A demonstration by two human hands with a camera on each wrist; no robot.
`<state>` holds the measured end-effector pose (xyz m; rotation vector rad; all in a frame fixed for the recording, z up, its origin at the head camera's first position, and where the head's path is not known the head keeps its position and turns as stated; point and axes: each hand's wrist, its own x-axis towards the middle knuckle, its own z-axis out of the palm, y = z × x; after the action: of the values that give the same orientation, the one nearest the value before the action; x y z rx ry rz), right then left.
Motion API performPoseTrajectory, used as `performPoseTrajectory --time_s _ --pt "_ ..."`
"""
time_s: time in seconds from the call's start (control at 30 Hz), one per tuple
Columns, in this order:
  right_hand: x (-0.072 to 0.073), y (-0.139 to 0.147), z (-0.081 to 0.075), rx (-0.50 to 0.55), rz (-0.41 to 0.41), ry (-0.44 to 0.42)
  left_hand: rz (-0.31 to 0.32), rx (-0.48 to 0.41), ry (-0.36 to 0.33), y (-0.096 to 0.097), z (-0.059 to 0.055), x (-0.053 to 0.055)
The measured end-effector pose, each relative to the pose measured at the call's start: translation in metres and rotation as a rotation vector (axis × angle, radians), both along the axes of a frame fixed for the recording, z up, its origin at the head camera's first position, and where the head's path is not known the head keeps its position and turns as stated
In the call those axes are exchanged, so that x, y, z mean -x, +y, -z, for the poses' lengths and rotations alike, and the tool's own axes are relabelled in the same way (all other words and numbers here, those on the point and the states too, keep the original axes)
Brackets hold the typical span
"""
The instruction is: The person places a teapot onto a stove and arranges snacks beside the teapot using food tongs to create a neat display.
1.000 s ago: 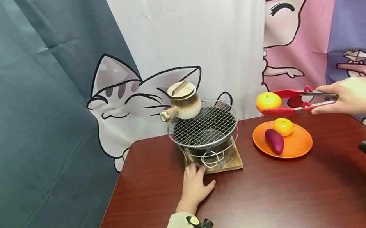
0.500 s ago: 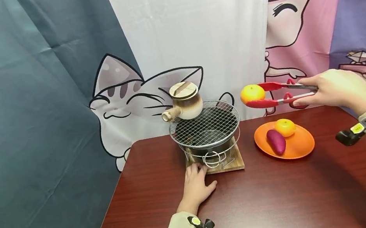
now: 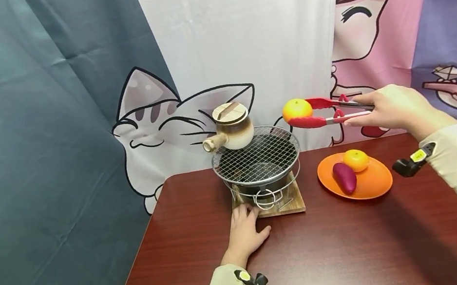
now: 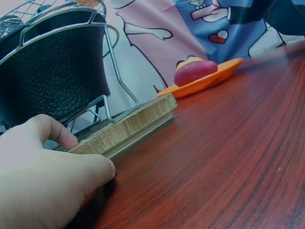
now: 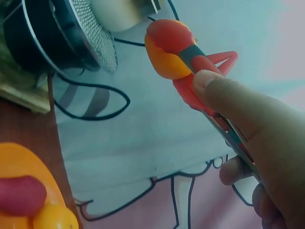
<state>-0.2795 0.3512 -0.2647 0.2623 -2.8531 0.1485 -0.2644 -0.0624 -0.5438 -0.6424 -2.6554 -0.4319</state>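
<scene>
My right hand grips red-tipped tongs, whose ends clasp a mandarin orange in the air, right of the grill. In the right wrist view the thumb lies along the tongs, with the mandarin between the red tips. My left hand rests at the front left of the wooden board under the grill. In the left wrist view, its index fingertip touches the edge of the board, the thumb spread low beside it. A small lidded clay pot with a side handle sits on the grill's mesh.
An orange plate on the right of the table holds a second mandarin and a purple elongated vegetable. Wire legs support the black grill bowl. A printed curtain hangs close behind the table.
My right hand has carried the tongs and mandarin leftward and slightly up, from above the plate toward the grill. My left hand stays at the board.
</scene>
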Motion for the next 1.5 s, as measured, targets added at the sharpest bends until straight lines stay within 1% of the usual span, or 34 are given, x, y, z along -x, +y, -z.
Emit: performPoseTrajectory --time_s 0.27,0.53,0.73,0.87,1.13,1.37,1.5 --pt "0.011 -0.012 0.001 0.029 0.013 0.002 0.002 -0.005 0.013 -0.001 0.002 -0.002" --pt "0.019 -0.027 0.001 0.034 0.003 -0.047 -0.004 -0.006 0.02 0.0 0.0 -0.001" --pt "0.024 -0.046 0.003 0.017 -0.03 -0.022 -0.009 -0.003 -0.001 -0.001 0.0 0.0" --pt "0.028 -0.055 0.007 0.002 -0.034 -0.018 -0.01 -0.003 -0.002 -0.001 -0.001 -0.001" --pt "0.036 -0.071 0.019 0.027 -0.023 -0.065 -0.006 0.008 0.011 -0.001 0.0 -0.002" --pt "0.04 -0.078 0.029 -0.003 -0.036 -0.048 0.002 -0.012 0.034 0.0 0.0 0.0" --pt "0.042 -0.08 0.034 0.009 -0.038 -0.055 0.005 -0.021 0.047 -0.001 0.001 0.001"
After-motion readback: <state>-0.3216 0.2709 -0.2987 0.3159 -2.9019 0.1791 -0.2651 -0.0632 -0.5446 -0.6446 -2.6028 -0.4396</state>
